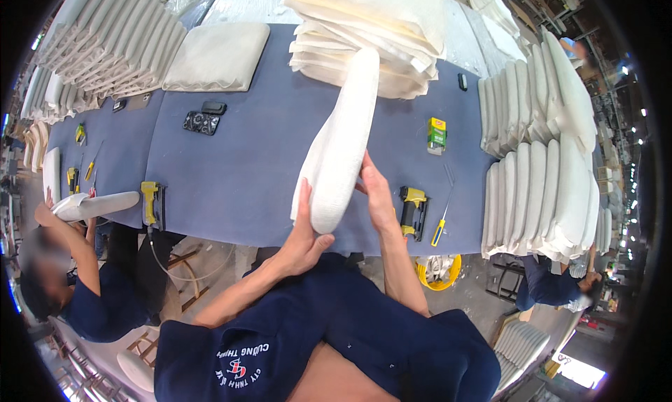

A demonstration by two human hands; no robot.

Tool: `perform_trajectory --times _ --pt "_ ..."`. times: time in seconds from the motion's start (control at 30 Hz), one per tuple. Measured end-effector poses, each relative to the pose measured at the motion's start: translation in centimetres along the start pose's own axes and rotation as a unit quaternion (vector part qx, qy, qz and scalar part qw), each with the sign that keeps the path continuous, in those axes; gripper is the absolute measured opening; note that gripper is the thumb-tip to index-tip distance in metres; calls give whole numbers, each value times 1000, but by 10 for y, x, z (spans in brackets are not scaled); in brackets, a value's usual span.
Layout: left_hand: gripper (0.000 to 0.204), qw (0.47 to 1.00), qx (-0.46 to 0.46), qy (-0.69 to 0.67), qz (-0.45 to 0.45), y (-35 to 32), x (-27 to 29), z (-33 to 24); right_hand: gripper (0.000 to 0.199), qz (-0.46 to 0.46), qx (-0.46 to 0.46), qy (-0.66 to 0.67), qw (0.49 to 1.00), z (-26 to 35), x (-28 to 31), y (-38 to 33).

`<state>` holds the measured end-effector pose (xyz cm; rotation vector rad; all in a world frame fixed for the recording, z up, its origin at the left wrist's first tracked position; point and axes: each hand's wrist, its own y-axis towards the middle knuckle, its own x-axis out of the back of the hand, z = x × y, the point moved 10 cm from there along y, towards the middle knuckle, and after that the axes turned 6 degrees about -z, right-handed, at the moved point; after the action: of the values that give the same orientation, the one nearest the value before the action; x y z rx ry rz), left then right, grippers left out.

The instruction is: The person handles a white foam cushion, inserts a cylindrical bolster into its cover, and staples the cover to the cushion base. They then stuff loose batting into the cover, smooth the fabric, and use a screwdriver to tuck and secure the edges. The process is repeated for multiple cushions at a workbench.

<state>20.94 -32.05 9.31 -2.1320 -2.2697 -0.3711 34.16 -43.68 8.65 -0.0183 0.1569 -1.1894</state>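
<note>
Between my two hands a white fabric-covered seat cushion (339, 139) stands on its edge, seen along its narrow side. My left hand (302, 235) grips its lower left side, thumb below the near end. Against the lower right side presses my right hand (378, 193), its fingertips partly hidden behind the cushion. The cushion's upper end overlaps a stack of pale, flat cushion pieces (371, 24). Right of my right hand lie a yellow and black staple gun (413, 211) and a screwdriver with a yellow handle (439, 232).
The blue-grey table (231, 171) carries a green and yellow box (436, 136), a patterned phone (201, 122) and another staple gun (150, 204). Rows of cushions (539, 192) stand at right, more (112, 34) at far left. A co-worker (105, 283) handles a cushion at left.
</note>
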Motion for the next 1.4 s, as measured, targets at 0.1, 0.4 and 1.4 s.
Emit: perform_trajectory --times 0.1,0.4,1.4 --pt "88 992 -101 58 48 22 -17 -22 76 -14 -7 -47 999 32 25 5" --pt "55 970 -191 147 -17 249 29 -1 63 -8 -41 -17 999 14 17 -68" --pt "54 907 162 330 -205 -65 219 198 47 -249 -21 -394 885 -177 111 -59"
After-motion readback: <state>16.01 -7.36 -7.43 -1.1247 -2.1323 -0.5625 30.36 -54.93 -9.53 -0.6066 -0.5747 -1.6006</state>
